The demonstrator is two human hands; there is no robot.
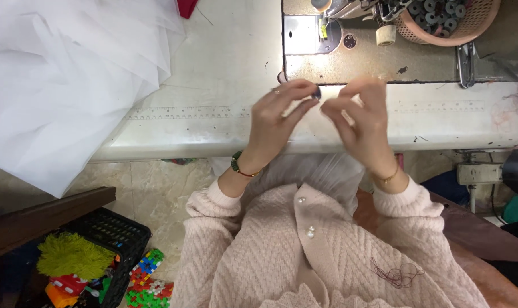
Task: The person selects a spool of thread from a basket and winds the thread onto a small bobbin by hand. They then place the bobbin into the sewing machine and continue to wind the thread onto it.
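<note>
Now both hands are raised just above the front edge of the sewing table (213,131), the left hand (279,117) pinching a small dark object (317,93) between fingertips, the right hand (359,117) close beside it, fingers curled together, sheer white fabric (59,85) heaped at left.

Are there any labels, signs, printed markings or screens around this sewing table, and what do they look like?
No screens, signs or packages show.
Printed ruler strip: a long pale band with fine dark marks along the white table's front, left of the hands.
Second ruler strip: the same band, fainter, to the right.
Small yellow sticker: on the sewing machine's metal plate, too small to make out.
</note>
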